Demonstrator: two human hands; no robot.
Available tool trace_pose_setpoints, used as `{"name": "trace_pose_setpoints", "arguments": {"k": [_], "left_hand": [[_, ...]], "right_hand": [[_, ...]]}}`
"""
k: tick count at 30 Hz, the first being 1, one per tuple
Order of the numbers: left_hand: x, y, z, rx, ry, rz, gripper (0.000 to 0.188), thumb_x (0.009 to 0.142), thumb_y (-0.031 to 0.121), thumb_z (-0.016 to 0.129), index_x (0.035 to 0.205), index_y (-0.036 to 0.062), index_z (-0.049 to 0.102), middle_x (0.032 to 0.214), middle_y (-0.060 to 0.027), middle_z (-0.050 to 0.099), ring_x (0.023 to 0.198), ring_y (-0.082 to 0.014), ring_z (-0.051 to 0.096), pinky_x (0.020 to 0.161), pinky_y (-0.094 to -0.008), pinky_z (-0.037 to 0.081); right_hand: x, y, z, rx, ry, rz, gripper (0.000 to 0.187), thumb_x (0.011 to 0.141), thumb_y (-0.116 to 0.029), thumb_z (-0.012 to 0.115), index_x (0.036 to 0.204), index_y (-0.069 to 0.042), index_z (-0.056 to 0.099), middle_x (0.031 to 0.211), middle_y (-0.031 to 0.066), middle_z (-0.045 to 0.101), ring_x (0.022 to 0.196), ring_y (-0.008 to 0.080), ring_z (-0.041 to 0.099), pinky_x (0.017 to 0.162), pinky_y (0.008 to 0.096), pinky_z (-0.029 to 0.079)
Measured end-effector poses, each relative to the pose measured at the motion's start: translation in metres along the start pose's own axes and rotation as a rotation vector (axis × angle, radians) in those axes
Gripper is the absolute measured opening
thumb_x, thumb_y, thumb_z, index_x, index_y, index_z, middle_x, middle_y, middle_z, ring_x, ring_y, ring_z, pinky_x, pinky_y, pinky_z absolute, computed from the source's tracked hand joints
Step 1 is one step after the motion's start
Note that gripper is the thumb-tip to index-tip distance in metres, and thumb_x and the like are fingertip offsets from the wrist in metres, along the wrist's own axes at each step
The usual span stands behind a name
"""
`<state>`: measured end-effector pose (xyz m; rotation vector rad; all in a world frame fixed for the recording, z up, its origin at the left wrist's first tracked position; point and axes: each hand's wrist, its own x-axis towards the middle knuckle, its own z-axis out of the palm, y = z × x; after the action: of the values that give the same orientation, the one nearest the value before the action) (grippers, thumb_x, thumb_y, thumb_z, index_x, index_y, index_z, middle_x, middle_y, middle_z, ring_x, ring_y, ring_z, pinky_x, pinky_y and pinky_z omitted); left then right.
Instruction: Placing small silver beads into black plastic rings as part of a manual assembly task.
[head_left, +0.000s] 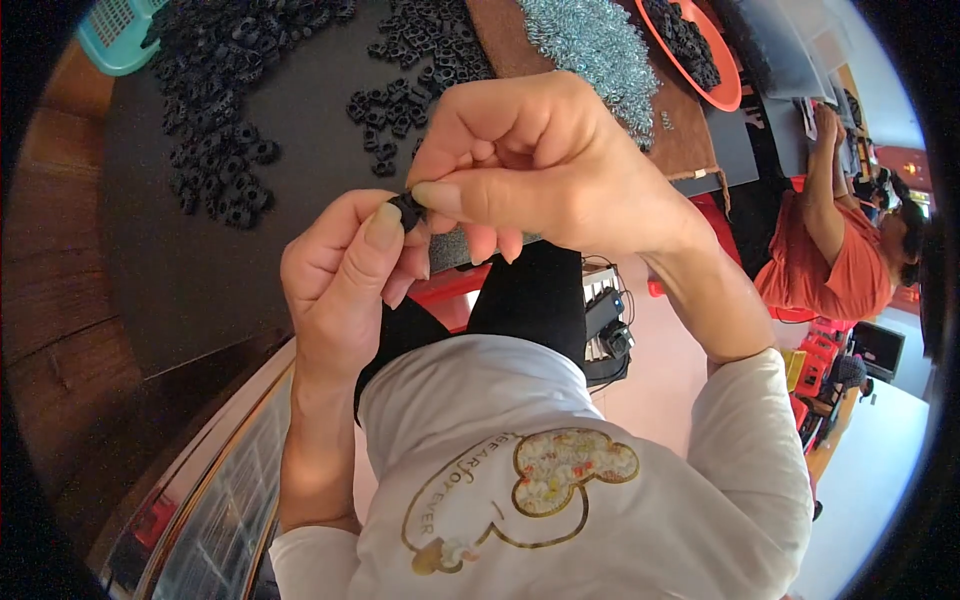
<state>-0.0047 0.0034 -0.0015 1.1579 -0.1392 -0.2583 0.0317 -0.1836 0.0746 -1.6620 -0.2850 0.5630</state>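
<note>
Between the fingertips of my left hand (345,260) sits a small black plastic part (408,211), pinched by thumb and forefinger. My right hand (545,165) meets it from the right. Its thumb and forefinger are pressed together against the part's edge, and whatever they pinch is hidden. The other right fingers are curled in. Both hands are raised in front of my body, near the table's edge. Beyond them lie loose black plastic parts (425,60) and a heap of small shiny metal pieces (590,60), too fine to make out singly.
More black parts (215,90) are heaped on the dark table (290,130) at left, beside a turquoise basket (122,45). A brown cloth (690,130) lies under the metal pieces. An orange bowl (728,85) holds black pieces. At right sits a person in orange (830,250).
</note>
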Motion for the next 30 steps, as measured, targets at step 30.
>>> {"name": "trace_pose_setpoints", "arguments": {"k": [30], "left_hand": [[-0.005, 0.004, 0.005, 0.072, 0.023, 0.060, 0.021, 0.097, 0.018, 0.055, 0.097, -0.0022, 0.063, 0.079, -0.0022, 0.063, 0.061, -0.0023, 0.047, 0.051, -0.0162, 0.033]], "right_hand": [[-0.001, 0.012, 0.008, 0.028, 0.010, 0.000, 0.009, 0.086, -0.005, 0.059, 0.083, 0.003, 0.063, 0.067, 0.0060, 0.062, 0.058, 0.0097, 0.060, 0.049, 0.0253, 0.049]]}}
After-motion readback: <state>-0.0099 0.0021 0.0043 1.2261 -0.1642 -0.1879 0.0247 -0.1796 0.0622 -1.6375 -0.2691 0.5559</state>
